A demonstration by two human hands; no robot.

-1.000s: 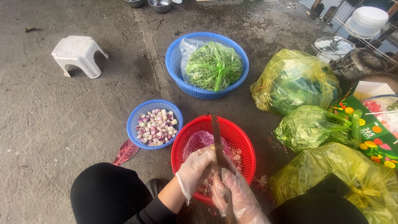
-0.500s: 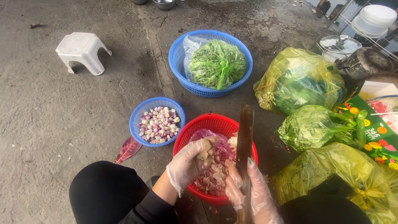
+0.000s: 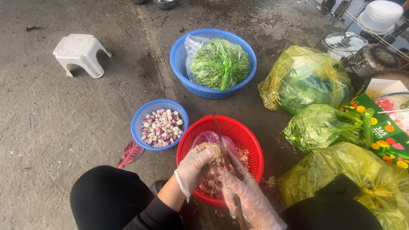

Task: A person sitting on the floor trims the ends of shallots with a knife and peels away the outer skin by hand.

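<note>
Both my hands wear thin clear gloves and work over a red basket (image 3: 246,136) that holds peels and a plastic bag. My left hand (image 3: 197,164) pinches a small pale shallot (image 3: 216,150) between its fingers. My right hand (image 3: 247,200) grips a long knife (image 3: 223,142), its blade lying across the shallot and pointing away from me. Just left of the red basket stands a small blue basket (image 3: 140,116) filled with peeled white and purple shallots (image 3: 161,127).
A larger blue basket (image 3: 183,47) farther off holds a bag of leafy greens. Yellow-green bags of vegetables (image 3: 304,79) crowd the right side. A white plastic stool (image 3: 81,53) stands at the far left on the concrete. Pots and a lid sit at the top right.
The knife blade has turned from flat-on to edge-on and now rests against the shallot. My left hand has shifted slightly right toward the blade.
</note>
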